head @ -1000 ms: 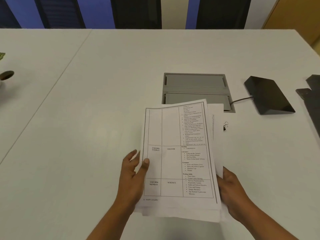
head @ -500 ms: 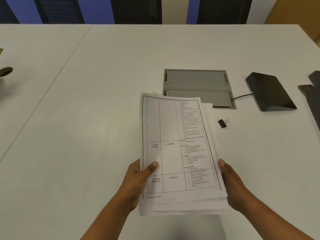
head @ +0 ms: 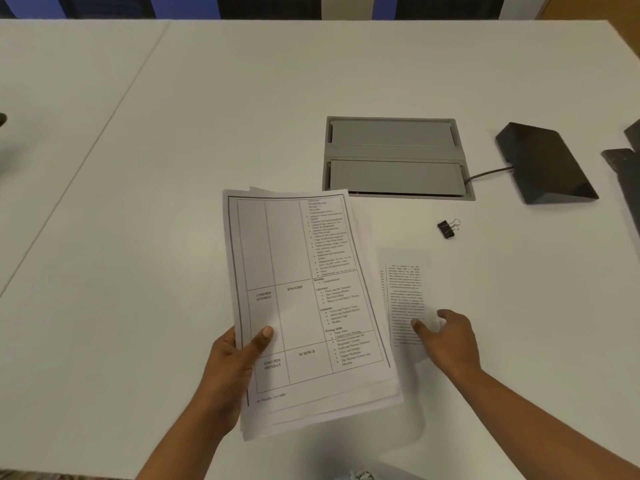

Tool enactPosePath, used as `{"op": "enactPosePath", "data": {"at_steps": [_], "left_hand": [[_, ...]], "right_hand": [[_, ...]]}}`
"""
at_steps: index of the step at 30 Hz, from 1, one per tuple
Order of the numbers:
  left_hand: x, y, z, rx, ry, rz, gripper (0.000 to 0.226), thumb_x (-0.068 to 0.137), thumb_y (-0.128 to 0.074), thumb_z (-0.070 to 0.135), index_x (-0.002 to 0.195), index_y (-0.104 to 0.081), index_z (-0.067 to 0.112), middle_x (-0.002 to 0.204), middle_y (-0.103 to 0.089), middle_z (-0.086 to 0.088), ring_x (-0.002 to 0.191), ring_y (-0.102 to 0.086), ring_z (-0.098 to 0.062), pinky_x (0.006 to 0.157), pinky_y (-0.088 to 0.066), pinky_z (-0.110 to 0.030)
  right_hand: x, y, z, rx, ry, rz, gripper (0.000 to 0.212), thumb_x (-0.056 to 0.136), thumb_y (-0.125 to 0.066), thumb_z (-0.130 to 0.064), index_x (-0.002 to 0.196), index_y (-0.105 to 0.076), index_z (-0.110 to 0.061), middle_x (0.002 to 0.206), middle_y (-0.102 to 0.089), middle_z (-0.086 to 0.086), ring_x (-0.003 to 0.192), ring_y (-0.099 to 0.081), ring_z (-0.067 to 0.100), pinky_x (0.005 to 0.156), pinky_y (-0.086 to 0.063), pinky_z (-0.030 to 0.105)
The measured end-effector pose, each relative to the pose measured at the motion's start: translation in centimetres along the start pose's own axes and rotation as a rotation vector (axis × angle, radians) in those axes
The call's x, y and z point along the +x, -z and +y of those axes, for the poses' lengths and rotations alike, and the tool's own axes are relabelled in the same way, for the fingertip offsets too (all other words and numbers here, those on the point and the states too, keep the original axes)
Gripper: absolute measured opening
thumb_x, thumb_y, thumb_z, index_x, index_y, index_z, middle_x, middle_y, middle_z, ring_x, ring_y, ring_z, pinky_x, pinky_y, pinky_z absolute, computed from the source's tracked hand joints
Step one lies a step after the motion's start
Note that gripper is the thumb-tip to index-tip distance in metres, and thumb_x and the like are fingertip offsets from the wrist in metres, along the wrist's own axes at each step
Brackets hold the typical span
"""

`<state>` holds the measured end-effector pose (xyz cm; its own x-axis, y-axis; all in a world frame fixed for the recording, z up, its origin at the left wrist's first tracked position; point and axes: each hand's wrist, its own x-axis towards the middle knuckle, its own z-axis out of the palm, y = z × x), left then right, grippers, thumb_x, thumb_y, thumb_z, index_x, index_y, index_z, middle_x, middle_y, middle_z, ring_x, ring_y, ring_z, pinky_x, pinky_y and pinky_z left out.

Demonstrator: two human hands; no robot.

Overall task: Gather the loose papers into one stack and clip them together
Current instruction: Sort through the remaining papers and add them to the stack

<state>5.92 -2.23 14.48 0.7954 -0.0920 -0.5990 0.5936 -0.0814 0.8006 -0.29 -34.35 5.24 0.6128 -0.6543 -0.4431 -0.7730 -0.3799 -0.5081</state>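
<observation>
Left hand [head: 230, 367] grips the stack of white printed papers [head: 304, 306] at its lower left edge, thumb on the top sheet, stack raised off the white table [head: 138, 202]; right hand [head: 450, 337] loosely spread, fingertips on a separate white sheet of printed text [head: 405, 292] lying flat just right of the stack; small black binder clip [head: 447, 229] rests untouched beyond that sheet, near the grey recessed cable hatch [head: 394, 157].
</observation>
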Motion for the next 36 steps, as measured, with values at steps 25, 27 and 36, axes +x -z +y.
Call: {"op": "enactPosePath", "data": {"at_steps": [25, 27, 36], "left_hand": [[0.9, 4.7, -0.6, 0.038, -0.06, 0.209, 0.017, 0.093, -0.064, 0.023, 0.11, -0.068, 0.021, 0.099, -0.078, -0.006, 0.088, -0.072, -0.032, 0.071, -0.058, -0.042], [1.1, 4.7, -0.4, 0.027, -0.083, 0.219, 0.013, 0.093, -0.063, 0.022, 0.106, -0.068, 0.023, 0.098, -0.077, -0.003, 0.086, -0.073, -0.028, 0.065, -0.058, -0.035], [0.7, 0.7, -0.3, 0.003, -0.011, 0.093, 0.014, 0.09, -0.067, 0.019, 0.104, -0.07, 0.018, 0.092, -0.08, -0.004, 0.081, -0.077, -0.027, 0.069, -0.062, -0.039]], "right_hand": [[-2.3, 4.9, -1.2, 0.723, -0.061, 0.034, 0.022, 0.094, -0.062, -0.018, 0.114, -0.068, -0.01, 0.11, -0.072, 0.003, 0.099, -0.067, 0.023, 0.094, -0.05, 0.038], [-3.2, 6.6, -1.5, 0.811, -0.044, 0.001, 0.026, 0.093, -0.062, -0.019, 0.117, -0.068, -0.01, 0.113, -0.073, 0.003, 0.101, -0.069, 0.023, 0.096, -0.052, 0.04], [-7.0, 6.1, -5.4, 0.947, 0.12, -0.246, 0.041, 0.071, -0.071, -0.025, 0.109, -0.07, -0.011, 0.106, -0.077, 0.005, 0.1, -0.072, 0.023, 0.086, -0.058, 0.031]]}}
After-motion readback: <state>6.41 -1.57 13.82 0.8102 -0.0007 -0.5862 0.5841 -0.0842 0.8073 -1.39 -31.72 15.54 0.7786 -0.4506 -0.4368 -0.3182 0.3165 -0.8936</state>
